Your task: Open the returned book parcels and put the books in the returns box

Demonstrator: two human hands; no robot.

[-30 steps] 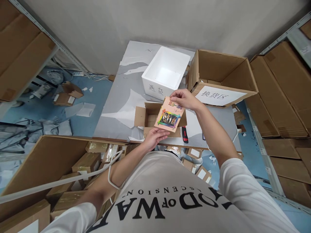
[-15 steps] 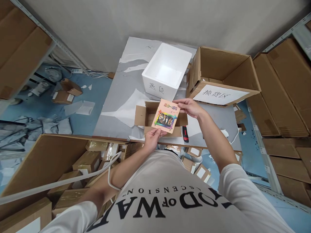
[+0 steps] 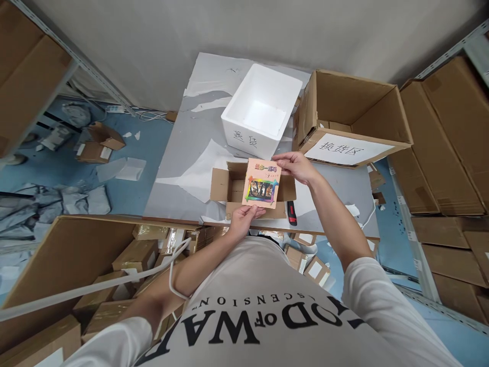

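- Before a grey wall [image 3: 153,41], your table [image 3: 187,137] bears a white foam box [image 3: 248,137] and, nearer you, an open carton [image 3: 219,184].
- You appear to be looking over the pink card [image 3: 262,183], held face-up above the carton.
- Your left hand [image 3: 241,222] pinches its bottom edge; your right hand [image 3: 301,167], its upper right corner.
- Your next move likely calls for one hand holding firm while the other loosens.

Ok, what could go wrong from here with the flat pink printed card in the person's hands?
The left hand and right hand grip the flat pink printed card near its edges, so it might slip into the open brown cardboard box below.

The red-and-black cutter-like tool lies near the grey table's front edge; a stray arm could knock it off.
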